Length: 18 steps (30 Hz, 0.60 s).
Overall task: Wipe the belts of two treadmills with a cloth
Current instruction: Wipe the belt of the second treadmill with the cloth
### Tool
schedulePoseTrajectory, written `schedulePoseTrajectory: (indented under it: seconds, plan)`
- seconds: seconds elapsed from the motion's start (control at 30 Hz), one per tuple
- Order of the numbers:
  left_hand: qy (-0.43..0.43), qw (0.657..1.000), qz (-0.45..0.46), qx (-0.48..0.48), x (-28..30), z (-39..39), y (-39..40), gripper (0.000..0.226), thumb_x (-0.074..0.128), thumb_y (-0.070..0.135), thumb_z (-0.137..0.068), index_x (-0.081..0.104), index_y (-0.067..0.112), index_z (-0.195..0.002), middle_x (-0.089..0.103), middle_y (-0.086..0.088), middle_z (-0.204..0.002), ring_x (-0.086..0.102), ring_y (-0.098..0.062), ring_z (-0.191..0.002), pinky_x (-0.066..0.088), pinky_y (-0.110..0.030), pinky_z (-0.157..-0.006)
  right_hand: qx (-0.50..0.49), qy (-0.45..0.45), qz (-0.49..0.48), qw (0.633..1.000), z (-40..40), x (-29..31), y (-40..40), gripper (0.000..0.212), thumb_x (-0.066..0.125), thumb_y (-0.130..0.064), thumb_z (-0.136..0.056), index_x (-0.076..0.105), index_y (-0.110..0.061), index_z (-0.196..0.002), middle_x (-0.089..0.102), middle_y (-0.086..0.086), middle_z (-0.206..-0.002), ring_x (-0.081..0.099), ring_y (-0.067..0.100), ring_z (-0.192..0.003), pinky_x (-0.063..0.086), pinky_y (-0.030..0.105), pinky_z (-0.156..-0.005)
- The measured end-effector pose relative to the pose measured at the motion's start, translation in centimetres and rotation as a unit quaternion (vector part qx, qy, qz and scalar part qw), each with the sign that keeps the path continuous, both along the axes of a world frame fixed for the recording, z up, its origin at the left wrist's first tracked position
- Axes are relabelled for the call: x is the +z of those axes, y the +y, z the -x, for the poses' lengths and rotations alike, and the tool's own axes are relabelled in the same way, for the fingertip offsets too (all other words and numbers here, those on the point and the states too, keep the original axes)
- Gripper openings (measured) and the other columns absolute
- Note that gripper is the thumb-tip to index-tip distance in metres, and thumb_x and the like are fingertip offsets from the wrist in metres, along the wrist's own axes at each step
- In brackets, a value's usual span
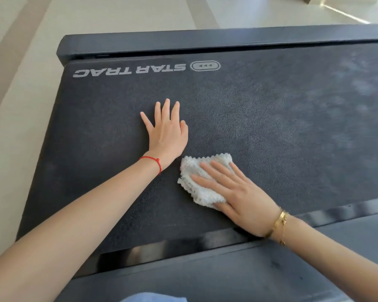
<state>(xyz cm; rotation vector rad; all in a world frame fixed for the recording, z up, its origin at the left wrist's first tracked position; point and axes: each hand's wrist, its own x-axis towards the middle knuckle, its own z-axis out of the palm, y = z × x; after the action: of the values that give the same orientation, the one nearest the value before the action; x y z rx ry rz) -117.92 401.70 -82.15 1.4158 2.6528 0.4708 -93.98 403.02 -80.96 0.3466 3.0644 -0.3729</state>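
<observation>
A dark textured treadmill belt [271, 118] with a grey "STAR TRAC" logo near its far edge fills the view. My left hand [167, 132] lies flat on the belt, palm down, fingers spread, a red string around the wrist. Just right of it and nearer to me, my right hand [234, 192] presses flat on a crumpled white textured cloth [196, 188] against the belt, fingers extended over it. A gold bracelet circles the right wrist. Dusty pale smudges show on the belt's right part.
The treadmill's dark side rail [205, 271] runs along the near edge under my right forearm. Another dark frame bar [183, 43] borders the far edge. Pale tiled floor [20, 94] lies left and beyond. A bit of blue fabric [153, 297] shows at the bottom.
</observation>
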Motion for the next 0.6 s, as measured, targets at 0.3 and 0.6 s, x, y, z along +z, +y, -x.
schedulePoseTrajectory:
  seconds: [0.3, 0.6]
  plan:
    - [0.055, 0.998, 0.009, 0.023, -1.2, 0.0, 0.7, 0.056, 0.027, 0.036, -0.104, 0.018, 0.021, -0.157, 0.013, -0.004, -0.165, 0.005, -0.024, -0.153, 0.000, -0.062, -0.119, -0.183, 0.028, -0.048, 0.982, 7.8, -0.7, 14.9, 0.053, 0.033, -0.032, -0.103, 0.017, -0.022, -0.153, 0.014, 0.005, -0.161, 0.010, 0.025, -0.148, 0.001, 0.046, -0.120]
    - [0.074, 0.996, 0.017, 0.041, -1.3, 0.0, 0.7, 0.060, 0.022, 0.040, -0.100, 0.018, 0.022, -0.157, 0.014, -0.001, -0.165, 0.005, -0.019, -0.153, 0.004, -0.056, -0.122, 0.008, 0.070, -0.058, 0.996, 11.6, -1.4, 18.6, 0.052, 0.035, -0.030, -0.103, 0.023, -0.023, -0.153, 0.026, 0.004, -0.158, 0.021, 0.025, -0.145, 0.009, 0.041, -0.118]
